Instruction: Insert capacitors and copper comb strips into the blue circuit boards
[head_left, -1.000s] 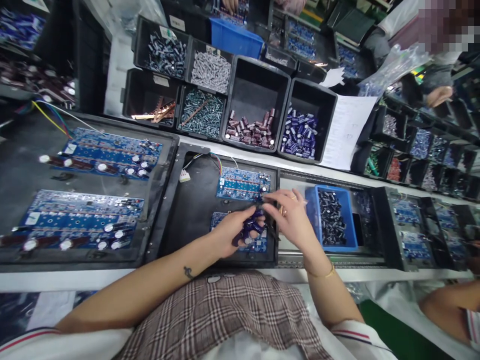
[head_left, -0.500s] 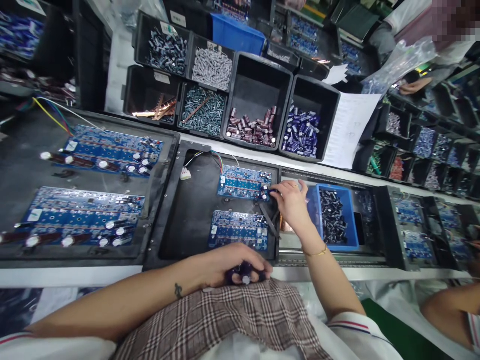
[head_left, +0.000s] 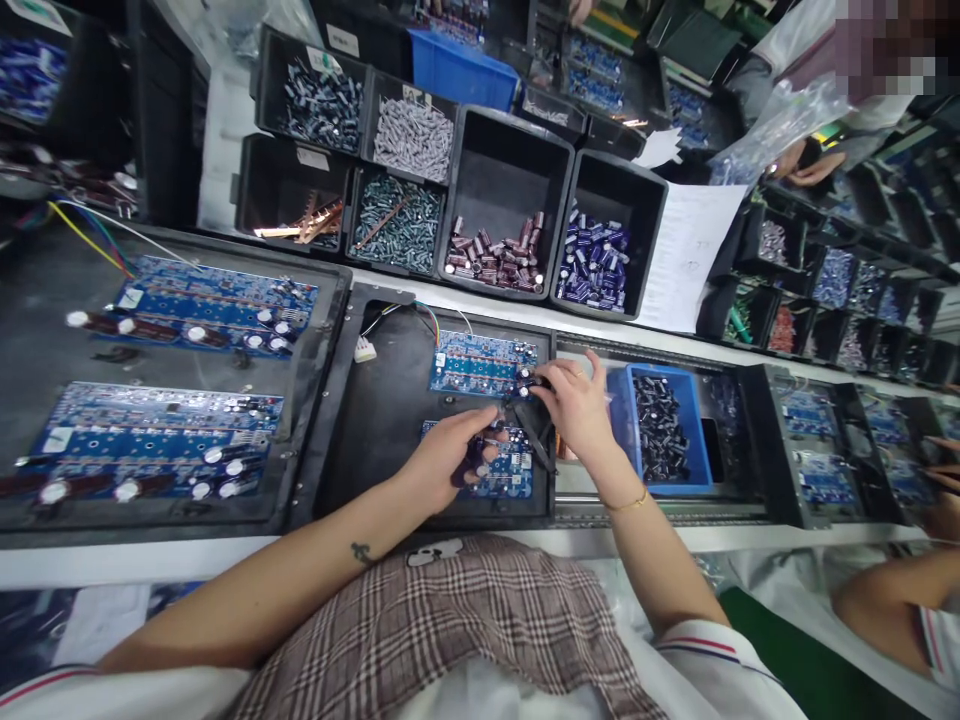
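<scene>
My left hand (head_left: 454,445) is closed around several dark purple capacitors (head_left: 472,466) above the lower blue circuit board (head_left: 516,480), hiding part of it. Its thumb and forefinger pinch a small piece near the upper board's lower edge. At the right end of the upper circuit board (head_left: 476,365), my right hand (head_left: 579,408) is closed, fingertips on a dark capacitor (head_left: 529,380) beside others standing on the board. Both boards lie in a black tray (head_left: 375,420), with a white connector (head_left: 364,349) on wires at its left.
Right of the tray is a blue bin (head_left: 706,470) of small black parts. Behind stand black bins with maroon capacitors (head_left: 499,255), purple capacitors (head_left: 595,262) and other parts. Another tray (head_left: 300,450) with two boards sits left. A co-worker's arm (head_left: 885,590) shows at right.
My left hand has risen from near my lap to over the lower board, still holding the capacitors. My right hand stays at the upper board's right end. The view has shifted slightly.
</scene>
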